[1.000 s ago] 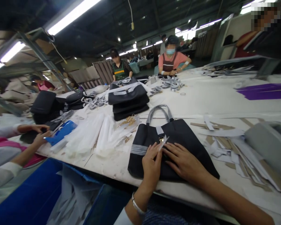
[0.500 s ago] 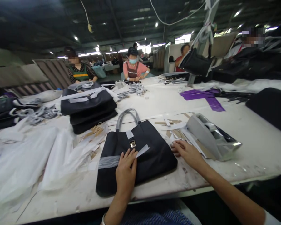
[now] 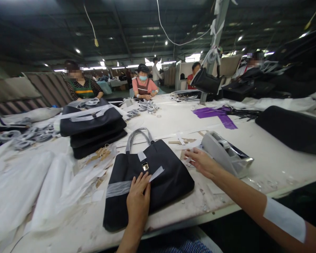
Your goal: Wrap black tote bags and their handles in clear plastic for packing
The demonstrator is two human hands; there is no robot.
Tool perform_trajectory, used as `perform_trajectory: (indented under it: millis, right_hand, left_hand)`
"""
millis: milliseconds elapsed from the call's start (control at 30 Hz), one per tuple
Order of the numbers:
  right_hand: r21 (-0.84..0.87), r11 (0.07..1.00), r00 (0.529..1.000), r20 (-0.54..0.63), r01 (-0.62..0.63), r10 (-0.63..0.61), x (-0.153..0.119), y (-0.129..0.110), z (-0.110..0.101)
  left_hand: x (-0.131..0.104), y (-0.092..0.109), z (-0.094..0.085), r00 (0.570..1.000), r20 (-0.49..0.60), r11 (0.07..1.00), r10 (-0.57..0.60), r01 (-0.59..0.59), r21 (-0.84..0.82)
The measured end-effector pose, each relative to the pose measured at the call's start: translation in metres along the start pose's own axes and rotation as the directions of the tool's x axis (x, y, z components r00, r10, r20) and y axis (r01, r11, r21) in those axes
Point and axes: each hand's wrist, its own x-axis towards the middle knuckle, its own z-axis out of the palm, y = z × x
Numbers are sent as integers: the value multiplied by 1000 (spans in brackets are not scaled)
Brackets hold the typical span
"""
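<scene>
Left hand (image 3: 138, 200) lies flat on smooth black handbag (image 3: 164, 186); right hand (image 3: 201, 163) curls beside grey plastic tape dispenser (image 3: 214, 149), its hold indeterminable.

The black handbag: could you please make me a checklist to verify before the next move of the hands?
1. Black handbag lying on the table: ok.
2. Left hand resting on the bag, below the metal clasp: ok.
3. Clasp visible, not covered by the fingers: ok.
4. Pale strip beside the left fingertips, fixed to the bag: cannot tell.
5. Right hand on the bag: not ok; it is beside it, near paper scraps.
6. Right fingers holding something: cannot tell.
</scene>
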Motion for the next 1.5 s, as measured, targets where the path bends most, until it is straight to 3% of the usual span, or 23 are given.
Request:
perform_trajectory:
  millis: [133,233,333,500,667,833,933,1000,1067,1233,1367,1500]
  right_hand:
    - [71,983,985,-59,168,-164,-6,-11,-14]
    - [38,996,992,91,84,-88,-23,-1,-16]
    - [-93,995,984,177,48,-30,-38,20,-5]
    - [-399,895,980,84,199,-180,-47,39,9]
    - [-228,959,982,122,170,-145,-41,37,10]
    - [-95,981,986,-5,167,-168,-29,31,5]
    - [-70,981,980,99,179,-172,-26,19,-8]
    - [-124,978,971,193,168,-143,-25,8,-19]
    - [-216,960,969,207,176,-131,-25,-2,-30]
    - [-245,944,974,7,222,-228,-23,-12,-44]
    - [-156,946,940,-146,285,-307,-25,-22,-45]
    - [-44,928,888,-277,369,-367,-30,-48,-42]
  left_hand:
    - [1,-1,-1,998,23,994,59,-60,89]
    - [1,0,0,999,9,998,42,-42,50]
    - [1,0,0,1000,-10,1000,19,-19,6]
    - [1,0,1,999,-12,999,30,-29,26]
    - [1,-4,-1,996,4,988,93,-92,127]
    - [1,-12,-3,981,36,943,192,-195,268]
    - [1,-15,-4,972,40,923,230,-231,307]
    - [1,-18,-4,966,54,907,255,-258,334]
    - [1,-20,-4,957,66,886,283,-287,363]
    - [2,-28,-5,922,113,800,370,-378,466]
    - [3,-32,-7,892,157,721,424,-437,538]
    - [3,-35,-8,875,168,676,454,-461,575]
